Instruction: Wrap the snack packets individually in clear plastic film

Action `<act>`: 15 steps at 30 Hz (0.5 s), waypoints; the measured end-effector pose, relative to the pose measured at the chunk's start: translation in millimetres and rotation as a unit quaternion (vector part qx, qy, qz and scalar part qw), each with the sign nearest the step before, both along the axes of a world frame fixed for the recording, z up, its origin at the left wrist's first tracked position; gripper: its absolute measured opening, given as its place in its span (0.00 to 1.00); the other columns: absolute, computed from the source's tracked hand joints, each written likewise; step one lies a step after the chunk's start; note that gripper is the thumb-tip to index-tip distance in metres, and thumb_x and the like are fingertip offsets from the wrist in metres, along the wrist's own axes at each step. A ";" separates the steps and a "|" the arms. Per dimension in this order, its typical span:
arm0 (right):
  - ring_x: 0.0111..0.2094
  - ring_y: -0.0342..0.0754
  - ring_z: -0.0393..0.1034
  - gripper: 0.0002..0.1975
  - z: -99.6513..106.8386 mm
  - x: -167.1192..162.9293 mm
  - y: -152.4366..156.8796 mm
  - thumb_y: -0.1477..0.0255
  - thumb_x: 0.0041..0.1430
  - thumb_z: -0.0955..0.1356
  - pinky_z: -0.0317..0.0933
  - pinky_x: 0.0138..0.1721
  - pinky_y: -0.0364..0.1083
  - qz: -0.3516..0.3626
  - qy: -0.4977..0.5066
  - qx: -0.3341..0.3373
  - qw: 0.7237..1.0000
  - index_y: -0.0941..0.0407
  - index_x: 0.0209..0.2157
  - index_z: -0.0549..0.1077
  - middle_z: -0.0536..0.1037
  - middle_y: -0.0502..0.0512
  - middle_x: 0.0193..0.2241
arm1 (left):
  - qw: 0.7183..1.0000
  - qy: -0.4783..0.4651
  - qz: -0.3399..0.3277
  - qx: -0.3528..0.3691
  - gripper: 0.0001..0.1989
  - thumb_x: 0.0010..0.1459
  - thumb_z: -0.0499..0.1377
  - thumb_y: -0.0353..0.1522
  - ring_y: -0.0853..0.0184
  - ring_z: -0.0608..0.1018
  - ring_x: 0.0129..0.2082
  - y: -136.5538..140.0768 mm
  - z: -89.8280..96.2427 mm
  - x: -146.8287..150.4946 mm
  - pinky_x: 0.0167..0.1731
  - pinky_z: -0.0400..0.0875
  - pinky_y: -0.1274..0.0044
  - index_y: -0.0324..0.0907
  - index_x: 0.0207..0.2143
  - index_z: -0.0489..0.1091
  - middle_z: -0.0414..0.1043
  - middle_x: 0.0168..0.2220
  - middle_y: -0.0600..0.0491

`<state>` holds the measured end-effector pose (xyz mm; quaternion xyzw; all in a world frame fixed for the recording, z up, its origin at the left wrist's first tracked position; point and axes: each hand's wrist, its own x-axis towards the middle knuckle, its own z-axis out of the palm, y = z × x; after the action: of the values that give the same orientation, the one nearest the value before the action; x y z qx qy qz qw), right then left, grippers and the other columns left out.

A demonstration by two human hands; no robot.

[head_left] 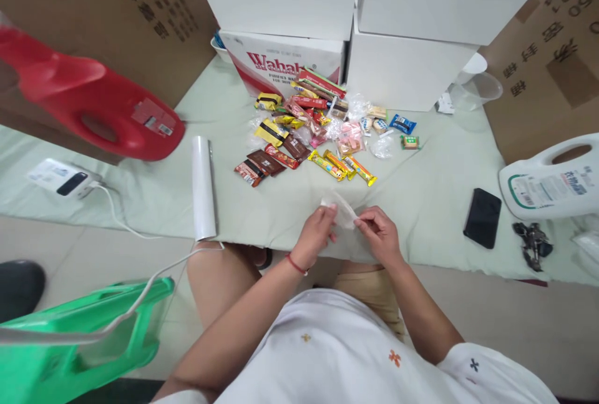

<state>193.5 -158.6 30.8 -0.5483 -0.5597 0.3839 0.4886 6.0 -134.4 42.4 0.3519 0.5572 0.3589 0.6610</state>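
Note:
A small, thin translucent plastic bag [343,209] is stretched between my two hands at the front of the table. My left hand [317,233] pinches its left side, thumb against fingers. On the other side, my right hand [380,235] grips the lower right corner with thumb and forefinger. Whether anything lies inside the bag, I cannot tell. Just beyond it lie several yellow snack bars [345,167]. Behind them spreads a pile of wrapped snacks, with brown packets [266,162], a yellow packet [271,133], a pink packet [350,138] and a blue packet [403,123].
White boxes [412,67] and a Wahaha carton [285,57] stand behind the snacks. A red jug [103,104], a white roll [204,188] and a cabled white device [65,178] are left. A phone [483,218], keys [532,246] and a white jug [555,179] lie right. A green stool [88,335] stands below.

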 end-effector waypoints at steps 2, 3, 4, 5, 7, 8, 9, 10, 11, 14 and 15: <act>0.34 0.52 0.69 0.10 -0.6 -2.3 -5.0 0.58 0.60 0.73 0.64 0.35 0.50 -0.007 0.004 -0.004 1.000 0.48 0.31 0.77 0.75 0.53 0.31 | 1.000 -0.018 0.009 -0.012 0.26 0.48 0.70 0.53 0.73 0.70 0.19 2.0 0.9 8.1 0.16 0.54 0.81 0.41 0.31 0.71 0.69 0.23 0.57; 0.32 0.51 0.69 0.10 -2.5 -1.5 -7.9 0.57 0.60 0.73 0.64 0.34 0.49 -0.028 0.018 -0.020 0.999 0.48 0.31 0.77 0.75 0.52 0.30 | 0.999 -0.034 0.030 -0.009 0.25 0.45 0.72 0.51 0.73 0.70 0.21 3.8 -0.2 9.0 0.17 0.57 0.81 0.41 0.29 0.70 0.68 0.23 0.58; 0.30 0.50 0.67 0.12 -5.3 0.7 -10.8 0.56 0.59 0.73 0.63 0.33 0.49 -0.052 0.040 -0.046 0.997 0.49 0.31 0.76 0.74 0.51 0.28 | 0.997 -0.054 0.056 -0.001 0.24 0.44 0.73 0.49 0.72 0.71 0.23 5.3 -2.1 8.0 0.20 0.61 0.81 0.40 0.28 0.70 0.68 0.24 0.58; 0.28 0.49 0.66 0.14 -8.5 4.0 -13.5 0.54 0.59 0.73 0.63 0.31 0.48 -0.073 0.067 -0.079 0.992 0.49 0.30 0.75 0.72 0.50 0.26 | 0.994 -0.075 0.083 0.009 0.23 0.44 0.74 0.48 0.71 0.73 0.26 6.3 -4.4 5.6 0.23 0.66 0.81 0.40 0.28 0.71 0.70 0.27 0.57; 0.26 0.47 0.63 0.18 -14.1 11.7 -17.1 0.50 0.58 0.73 0.63 0.28 0.46 -0.104 0.114 -0.136 0.979 0.50 0.30 0.73 0.70 0.48 0.24 | 0.988 -0.100 0.110 0.032 0.22 0.45 0.74 0.46 0.69 0.75 0.32 5.5 -9.3 -1.1 0.31 0.71 0.78 0.40 0.32 0.74 0.75 0.33 0.54; 0.27 0.47 0.65 0.19 -15.7 15.0 -17.3 0.49 0.58 0.72 0.64 0.29 0.46 -0.113 0.128 -0.148 0.974 0.51 0.31 0.73 0.72 0.50 0.26 | 0.988 -0.100 0.107 0.048 0.21 0.46 0.73 0.46 0.69 0.76 0.35 3.7 -11.2 -4.1 0.35 0.72 0.77 0.40 0.34 0.75 0.76 0.36 0.52; 0.31 0.48 0.68 0.21 -16.4 17.3 -16.1 0.47 0.58 0.71 0.66 0.30 0.46 -0.122 0.138 -0.149 0.972 0.51 0.35 0.74 0.75 0.52 0.31 | 0.989 -0.094 0.093 0.066 0.21 0.48 0.73 0.45 0.68 0.77 0.37 1.3 -12.5 -6.3 0.37 0.72 0.77 0.40 0.36 0.77 0.78 0.39 0.51; 0.37 0.50 0.71 0.22 -16.2 18.1 -13.3 0.46 0.59 0.71 0.69 0.33 0.46 -0.130 0.145 -0.143 0.970 0.51 0.41 0.75 0.78 0.55 0.38 | 0.990 -0.087 0.073 0.082 0.20 0.49 0.72 0.45 0.67 0.77 0.39 -1.5 -13.2 -7.5 0.40 0.72 0.76 0.40 0.38 0.78 0.79 0.41 0.50; 0.42 0.51 0.72 0.25 -15.4 17.5 -9.1 0.46 0.58 0.71 0.70 0.36 0.47 -0.133 0.150 -0.136 0.970 0.50 0.47 0.74 0.78 0.57 0.45 | 0.991 -0.083 0.049 0.095 0.19 0.51 0.72 0.44 0.66 0.78 0.41 -4.4 -13.2 -7.7 0.42 0.71 0.76 0.40 0.39 0.79 0.79 0.42 0.49; 0.40 0.50 0.73 0.28 -12.3 8.8 8.8 0.49 0.52 0.76 0.69 0.36 0.46 -0.071 0.150 -0.160 0.973 0.50 0.49 0.75 0.79 0.57 0.44 | 0.990 -0.098 0.005 0.100 0.20 0.52 0.71 0.44 0.62 0.79 0.45 -11.0 -11.0 -6.3 0.48 0.71 0.73 0.41 0.43 0.80 0.81 0.42 0.49; 0.35 0.48 0.71 0.25 -11.7 5.4 14.8 0.51 0.50 0.76 0.67 0.33 0.45 -0.048 0.147 -0.175 0.972 0.51 0.44 0.76 0.79 0.54 0.37 | 0.990 -0.106 0.010 0.095 0.20 0.52 0.72 0.44 0.62 0.80 0.45 -12.1 -10.3 -6.4 0.48 0.71 0.72 0.41 0.42 0.79 0.81 0.41 0.49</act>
<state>198.9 -143.8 19.1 -0.5887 -0.3794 0.5284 0.4799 -0.4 -146.5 32.1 0.3677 0.4505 0.4518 0.6766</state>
